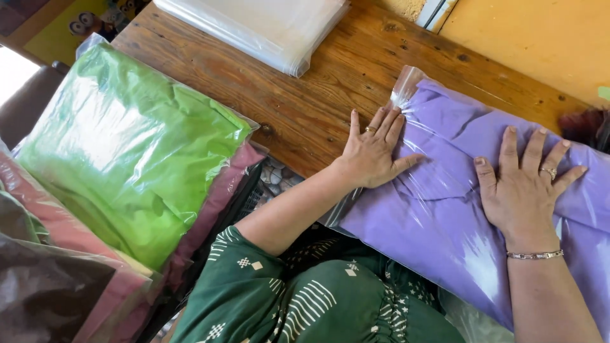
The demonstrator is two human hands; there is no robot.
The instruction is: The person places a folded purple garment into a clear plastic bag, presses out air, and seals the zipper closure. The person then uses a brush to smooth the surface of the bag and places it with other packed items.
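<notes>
A folded purple cloth in a clear plastic bag (445,209) lies on the right part of the wooden table (305,95), partly over the front edge. My left hand (375,152) lies flat on its left end, fingers spread, a ring on one finger. My right hand (527,184) presses flat on the middle of the bag, wearing a ring and a thin bracelet. Neither hand grips anything.
A pile of bagged folded cloths sits at the left, a green one (127,146) on top, pink and dark ones beneath. A stack of clear plastic bags (267,25) lies at the table's far side. An orange wall (540,38) stands behind.
</notes>
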